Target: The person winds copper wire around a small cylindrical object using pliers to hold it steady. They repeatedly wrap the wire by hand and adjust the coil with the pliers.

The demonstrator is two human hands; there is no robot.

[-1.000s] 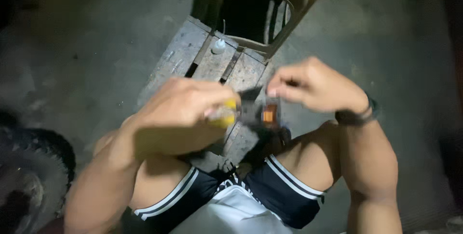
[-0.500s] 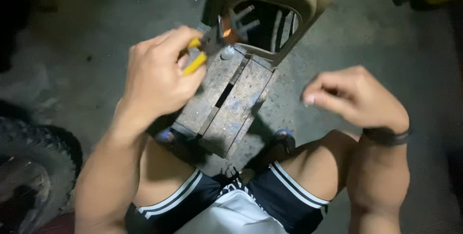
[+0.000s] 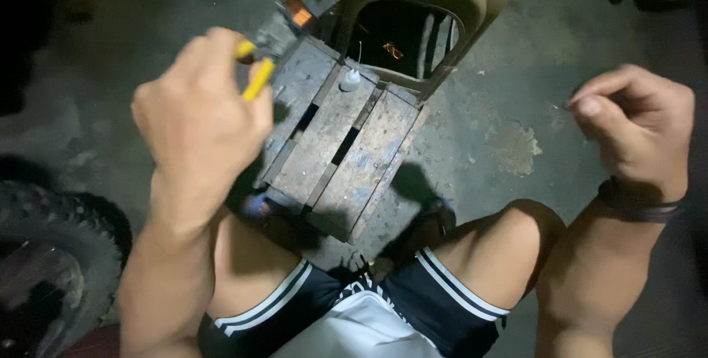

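While my left hand [image 3: 199, 118] clamps yellow-handled pliers [image 3: 259, 70], their long axis aims at one o'clock; my right hand [image 3: 638, 129], fingertips pinched together, waits well apart at three o'clock.

The left hand [image 3: 198, 118] hid most of the yellow-handled pliers [image 3: 259, 70]; the small orange part [image 3: 299, 15] at their tip was blurred. The frame edge cut the tyre [image 3: 51, 255].

Slatted wooden stool [image 3: 332, 159] on stained concrete floor [image 3: 509, 144]; small white bottle [image 3: 349, 79] upright near stool's far edge.
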